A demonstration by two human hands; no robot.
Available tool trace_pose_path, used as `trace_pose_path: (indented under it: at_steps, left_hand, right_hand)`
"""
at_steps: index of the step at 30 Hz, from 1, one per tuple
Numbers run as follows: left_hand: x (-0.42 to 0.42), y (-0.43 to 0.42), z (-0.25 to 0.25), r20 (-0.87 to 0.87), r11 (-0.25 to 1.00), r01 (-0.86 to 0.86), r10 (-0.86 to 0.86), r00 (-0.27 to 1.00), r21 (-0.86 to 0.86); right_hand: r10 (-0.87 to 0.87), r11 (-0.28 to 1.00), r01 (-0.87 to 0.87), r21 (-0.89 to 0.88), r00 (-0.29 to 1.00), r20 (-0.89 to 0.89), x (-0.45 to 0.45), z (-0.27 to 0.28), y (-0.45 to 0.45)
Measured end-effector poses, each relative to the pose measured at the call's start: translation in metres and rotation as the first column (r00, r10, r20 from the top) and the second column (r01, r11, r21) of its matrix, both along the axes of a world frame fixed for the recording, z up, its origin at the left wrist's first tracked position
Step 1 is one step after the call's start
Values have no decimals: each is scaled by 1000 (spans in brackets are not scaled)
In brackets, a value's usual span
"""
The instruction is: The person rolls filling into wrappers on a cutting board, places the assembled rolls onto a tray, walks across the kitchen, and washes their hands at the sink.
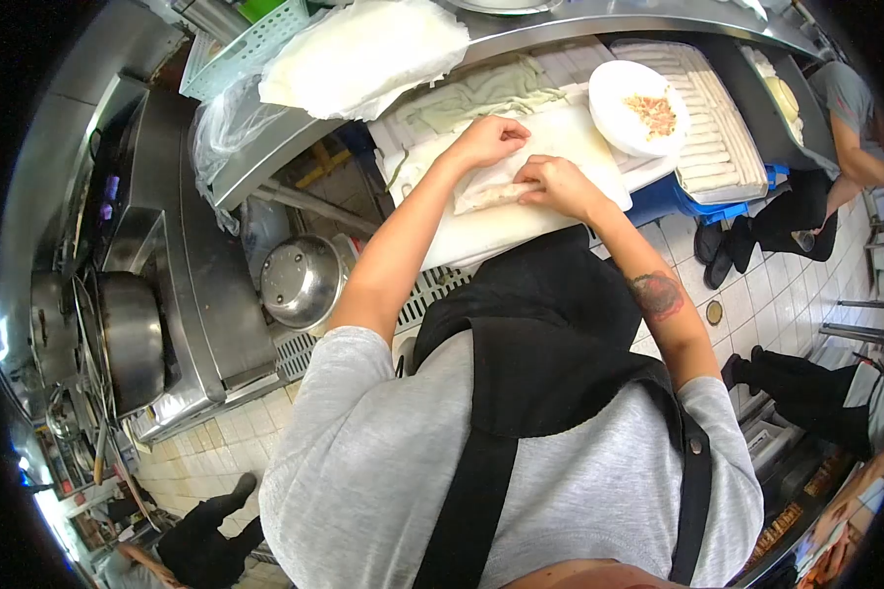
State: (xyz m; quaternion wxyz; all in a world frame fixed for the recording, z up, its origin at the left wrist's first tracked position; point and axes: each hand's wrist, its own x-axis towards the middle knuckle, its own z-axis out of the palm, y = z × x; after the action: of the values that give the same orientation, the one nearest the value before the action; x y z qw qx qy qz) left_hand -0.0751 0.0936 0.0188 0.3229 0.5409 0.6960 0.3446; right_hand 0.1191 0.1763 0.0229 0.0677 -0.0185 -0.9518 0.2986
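Note:
On a white cutting board [447,240] lies a thin pale wrapper sheet, partly folded into a spring roll [488,199]. My right hand [558,187] closes its fingers on the right end of this roll. Just beyond it, my left hand [488,140] hovers or rests over the board with its fingers curled together; whether anything small is in them is hidden. A white bowl [605,110] with some chopped, pinkish-orange filling [653,115] stands at the board's right corner. Right of the bowl, a tray [759,185] holds several finished pale rolls [702,113] in a row.
A stack of thin wrappers [368,54] lies on the steel shelf [530,31] ahead, with a greenish cloth [496,93] below it. At left are a steel bowl [303,280] and a large pot [131,339]. Other people stand at right and lower left.

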Motion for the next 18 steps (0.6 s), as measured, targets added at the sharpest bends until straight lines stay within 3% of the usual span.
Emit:
trace_pose_path:
  at_steps: [5,8,12,16,18]
  left_hand:
    - [-7,2,-5,91,999,42,-41,995,-14]
    - [-7,-1,-13,85,999,30,-31,996,21]
    - [-7,-1,-13,115,1000,17,-17,993,-1]
    - [-9,-1,-18,97,1000,25,-25,995,4]
    - [-13,-1,-19,-14,998,60,-60,998,8]
  right_hand:
    - [23,1000,-26,16,988,156,-3,21,-2]
    - [91,996,-92,-6,995,-33,-14,14,-14]
    - [41,999,-41,-27,999,-4,-23,0,-30]
    - [97,994,-102,39,990,99,-28,7,-27]
    - [121,992,-120,39,992,-32,-30,-3,-34]
